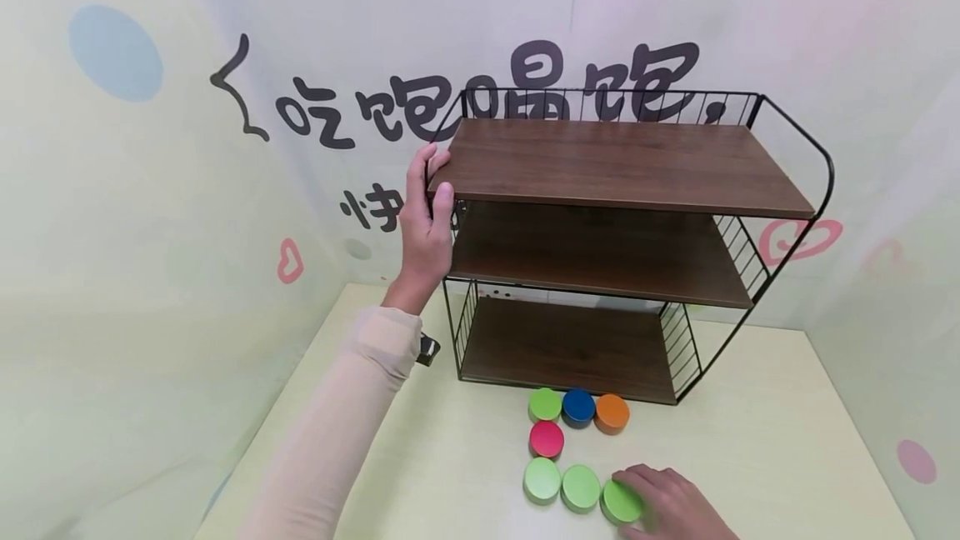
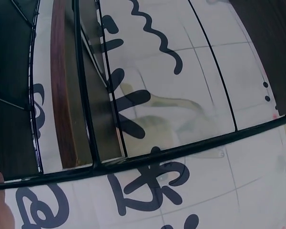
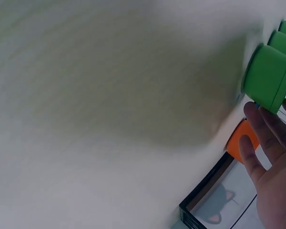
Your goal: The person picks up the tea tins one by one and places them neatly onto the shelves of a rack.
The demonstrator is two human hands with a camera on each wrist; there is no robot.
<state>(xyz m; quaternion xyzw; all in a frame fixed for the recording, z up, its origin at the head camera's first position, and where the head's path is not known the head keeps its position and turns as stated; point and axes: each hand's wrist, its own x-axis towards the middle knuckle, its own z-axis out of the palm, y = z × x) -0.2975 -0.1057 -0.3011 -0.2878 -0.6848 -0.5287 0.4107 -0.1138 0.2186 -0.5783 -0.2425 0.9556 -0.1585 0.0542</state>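
A black wire rack with three dark wood shelves (image 1: 600, 165) stands on the pale table. At the front left corner of its top shelf, my left hand (image 1: 427, 232) grips the side frame, thumb in front. Part of that hand (image 2: 0, 207) shows at the edge of the left wrist view. On the table, my right hand (image 1: 667, 502) holds a green round container (image 1: 621, 502) between thumb and fingers; the right wrist view shows the fingers (image 3: 264, 129) against its side. It ends a row with a green container (image 1: 581, 487) and a lighter green one (image 1: 542, 480).
Farther back sit a red container (image 1: 547, 439), a green container (image 1: 545, 405), a blue one (image 1: 578, 407) and an orange one (image 1: 612, 413), just in front of the bottom shelf. Printed white curtains (image 1: 150, 232) enclose the table (image 1: 787, 407) at the back and sides.
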